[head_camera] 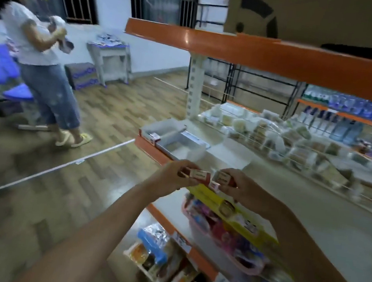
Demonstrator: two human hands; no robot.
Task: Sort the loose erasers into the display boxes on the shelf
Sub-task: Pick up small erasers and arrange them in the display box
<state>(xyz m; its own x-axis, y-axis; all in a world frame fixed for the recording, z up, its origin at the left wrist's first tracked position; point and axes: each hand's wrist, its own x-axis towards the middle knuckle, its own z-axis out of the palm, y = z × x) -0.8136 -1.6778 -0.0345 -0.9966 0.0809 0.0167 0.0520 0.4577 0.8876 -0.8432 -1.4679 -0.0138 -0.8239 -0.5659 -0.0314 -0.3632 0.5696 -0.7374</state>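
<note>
Both hands are up over the shelf edge (154, 153). The left hand (171, 177) pinches an eraser (200, 176), and the right hand (242, 189) grips another eraser (224, 178). The display boxes (175, 139) lie beyond and left of the erasers, nearer the left hand, I'd say.

Two bare forearms, sleeveless to the hands (200, 183).
</note>
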